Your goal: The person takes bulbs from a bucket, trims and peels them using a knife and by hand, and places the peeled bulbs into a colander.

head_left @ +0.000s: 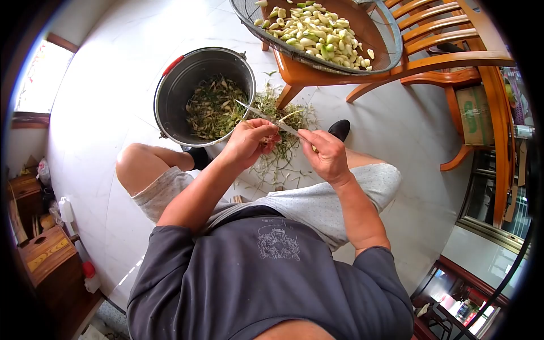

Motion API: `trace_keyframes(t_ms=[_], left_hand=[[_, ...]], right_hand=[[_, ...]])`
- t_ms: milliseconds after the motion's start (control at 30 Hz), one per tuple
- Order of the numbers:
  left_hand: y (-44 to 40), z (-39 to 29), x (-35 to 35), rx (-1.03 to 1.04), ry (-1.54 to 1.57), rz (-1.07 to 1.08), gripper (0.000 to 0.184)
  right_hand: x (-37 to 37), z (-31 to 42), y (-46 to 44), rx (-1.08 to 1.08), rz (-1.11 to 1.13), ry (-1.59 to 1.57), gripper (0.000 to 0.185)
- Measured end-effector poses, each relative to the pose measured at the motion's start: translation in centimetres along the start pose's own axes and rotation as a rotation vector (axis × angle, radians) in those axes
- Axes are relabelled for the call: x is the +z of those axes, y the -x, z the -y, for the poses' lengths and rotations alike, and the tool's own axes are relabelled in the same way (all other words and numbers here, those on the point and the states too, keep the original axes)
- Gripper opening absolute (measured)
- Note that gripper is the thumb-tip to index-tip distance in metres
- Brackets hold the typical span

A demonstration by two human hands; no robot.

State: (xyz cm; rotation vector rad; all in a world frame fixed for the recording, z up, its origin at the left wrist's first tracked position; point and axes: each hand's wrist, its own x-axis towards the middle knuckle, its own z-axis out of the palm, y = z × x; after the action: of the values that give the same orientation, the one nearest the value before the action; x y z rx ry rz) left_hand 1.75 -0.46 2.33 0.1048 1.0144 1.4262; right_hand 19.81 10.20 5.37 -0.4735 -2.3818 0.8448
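My right hand (326,154) is closed round the handle end of a knife (281,124). Its narrow blade points up and left, passing over the fingers of my left hand (252,140). Those fingers are curled together in a pinch beside the blade; what they hold is too small and covered to name. A thin pale stalk (292,115) shows near the blade. Just beyond my left hand stands a metal bucket (165,107), partly filled with green and straw-coloured trimmings (218,107).
A mesh sieve (392,42) of whitish-green peeled pieces, like cloves or small bulbs (323,34), rests on a wooden chair (292,67). More trimmings (275,150) litter the floor between my feet. A cardboard box (475,116) is at the right, wooden furniture (48,258) at the left.
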Motion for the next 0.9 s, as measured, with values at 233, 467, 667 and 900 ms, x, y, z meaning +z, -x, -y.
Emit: trace_keyframes(t_ms=[233,467,667,900], left_hand=[[0.0,-0.6,-0.4,0.008,-0.074,0.041,0.008],[0.2,-1.3,-0.9,0.087,-0.09,0.126,0.013],[0.3,-1.9,-0.4,0.118,-0.018,0.05,0.015],[-1.6,-0.4,-3.0,0.089,0.14,0.013,0.011]], right_hand=[[0.1,-0.4,0.4,0.012,0.009,0.005,0.025],[-0.6,-3.7,2.6,0.343,0.14,0.22,0.013],[-0.9,-2.9,1.9,0.501,0.046,0.08,0.012],[-0.6,-0.7,0.7,0.457,-0.015,-0.132,0.019]])
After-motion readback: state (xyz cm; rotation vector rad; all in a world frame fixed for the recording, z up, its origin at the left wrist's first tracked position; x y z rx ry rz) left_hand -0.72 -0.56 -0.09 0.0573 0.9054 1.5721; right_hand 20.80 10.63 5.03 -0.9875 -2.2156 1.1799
